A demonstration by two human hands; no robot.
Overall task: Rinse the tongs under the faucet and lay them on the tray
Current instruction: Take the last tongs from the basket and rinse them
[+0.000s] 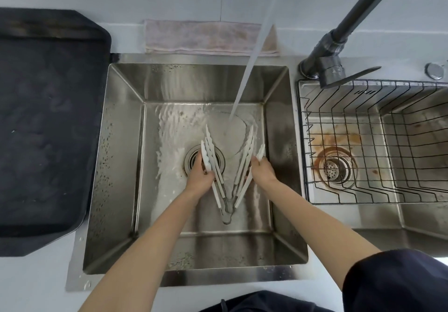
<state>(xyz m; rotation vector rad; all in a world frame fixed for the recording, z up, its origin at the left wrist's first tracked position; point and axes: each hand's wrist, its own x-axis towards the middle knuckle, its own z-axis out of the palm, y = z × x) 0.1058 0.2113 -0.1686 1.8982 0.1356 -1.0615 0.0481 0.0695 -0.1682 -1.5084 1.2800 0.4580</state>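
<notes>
You are rinsing: your left hand (pixel 200 178) and right hand (pixel 263 172) are each gripping an arm of the spread tongs (pixel 226 178) at frame centre, below the faucet (pixel 344 23) stream. Next you'll likely be carrying them left to the tray (pixel 48 118).

No text, label or number can be read anywhere. The faucet (pixel 332 69) carries small marks, too blurred to read.

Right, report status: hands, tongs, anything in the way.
Both hands gripping tongs, left hand, right hand. Tongs spread open in sink, stream landing between arms. Tray on left, unobstructed.
</notes>
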